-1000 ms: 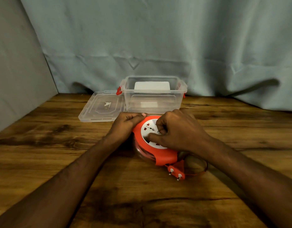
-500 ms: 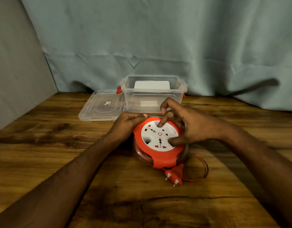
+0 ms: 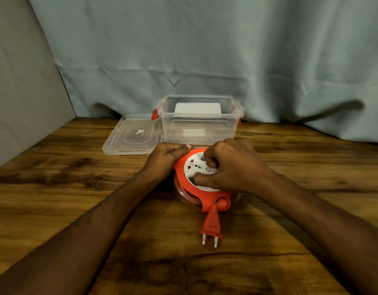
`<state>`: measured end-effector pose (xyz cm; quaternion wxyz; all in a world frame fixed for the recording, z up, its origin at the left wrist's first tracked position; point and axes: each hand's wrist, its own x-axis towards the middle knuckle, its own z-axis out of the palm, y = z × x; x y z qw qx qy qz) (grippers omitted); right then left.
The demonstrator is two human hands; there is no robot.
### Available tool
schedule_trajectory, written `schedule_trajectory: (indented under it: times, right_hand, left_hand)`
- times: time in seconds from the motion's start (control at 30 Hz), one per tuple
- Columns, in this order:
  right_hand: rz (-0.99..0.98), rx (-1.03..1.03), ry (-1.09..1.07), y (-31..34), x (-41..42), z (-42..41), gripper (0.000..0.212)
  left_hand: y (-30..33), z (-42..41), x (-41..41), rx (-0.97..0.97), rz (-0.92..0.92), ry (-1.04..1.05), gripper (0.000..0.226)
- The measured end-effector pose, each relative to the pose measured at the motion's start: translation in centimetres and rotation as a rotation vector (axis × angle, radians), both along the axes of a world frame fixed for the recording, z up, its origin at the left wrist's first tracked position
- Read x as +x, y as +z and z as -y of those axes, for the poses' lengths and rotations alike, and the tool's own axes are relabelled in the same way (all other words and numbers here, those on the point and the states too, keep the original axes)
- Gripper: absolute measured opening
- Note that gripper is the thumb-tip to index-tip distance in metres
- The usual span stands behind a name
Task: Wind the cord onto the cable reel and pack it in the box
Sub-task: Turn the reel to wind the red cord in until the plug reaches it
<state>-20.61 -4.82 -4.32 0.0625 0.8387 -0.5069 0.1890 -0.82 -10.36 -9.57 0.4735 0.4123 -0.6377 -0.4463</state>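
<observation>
An orange cable reel with a white socket face lies flat on the wooden table. My left hand grips its far left rim. My right hand lies over the socket face, fingers curled into its winding grip and thumb pressed on the white disc. The orange plug lies on the table just in front of the reel, prongs pointing toward me. Orange cord shows coiled inside the reel's clear body. Behind the reel stands the clear plastic box, open.
The box's clear lid lies flat to the left of the box. A white card sits inside the box at its back. A grey-blue cloth hangs behind the table, and a grey wall panel closes the left side.
The loose loop of cord to the right of the reel has been drawn in, and the plug now sits against the reel. My right hand turned the socket face; the left hand held still.
</observation>
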Motion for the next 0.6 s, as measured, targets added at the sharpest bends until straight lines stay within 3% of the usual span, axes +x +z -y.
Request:
schedule_trajectory:
  times: [0.2, 0.37, 0.6]
  right_hand:
    - [0.120, -0.018, -0.014, -0.8, 1.1, 0.0, 0.052]
    - [0.091, 0.036, 0.112, 0.9, -1.5, 0.1, 0.025]
    - [0.091, 0.356, 0.256, 1.8, -4.3, 1.3, 0.058]
  left_hand:
    - [0.0, 0.1, 0.1, -0.004, -0.001, 0.021, 0.031]
    - [0.0, 0.1, 0.1, 0.001, 0.023, 0.035, 0.032]
    - [0.2, -0.2, 0.0, 0.003, 0.052, 0.040, 0.035]
